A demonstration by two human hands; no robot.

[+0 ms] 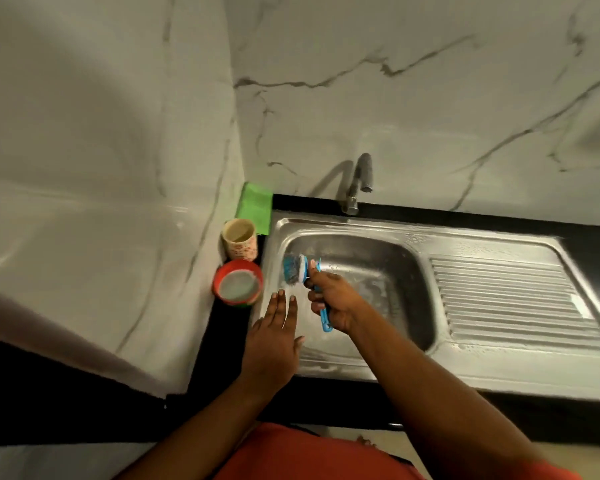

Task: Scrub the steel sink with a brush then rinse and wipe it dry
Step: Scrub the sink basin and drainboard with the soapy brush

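The steel sink is set in a black counter, with a ribbed drainboard on its right. My right hand grips the blue handle of a scrubbing brush. The brush's bristles press against the basin's left wall. My left hand rests flat on the sink's front-left rim, fingers spread, holding nothing. Soapy streaks show on the basin floor and rim. A steel tap stands behind the basin, with no water running from it.
A red round tub of pale paste and a patterned cup stand on the counter left of the sink. A green cloth lies in the back corner. Marble walls rise behind and to the left.
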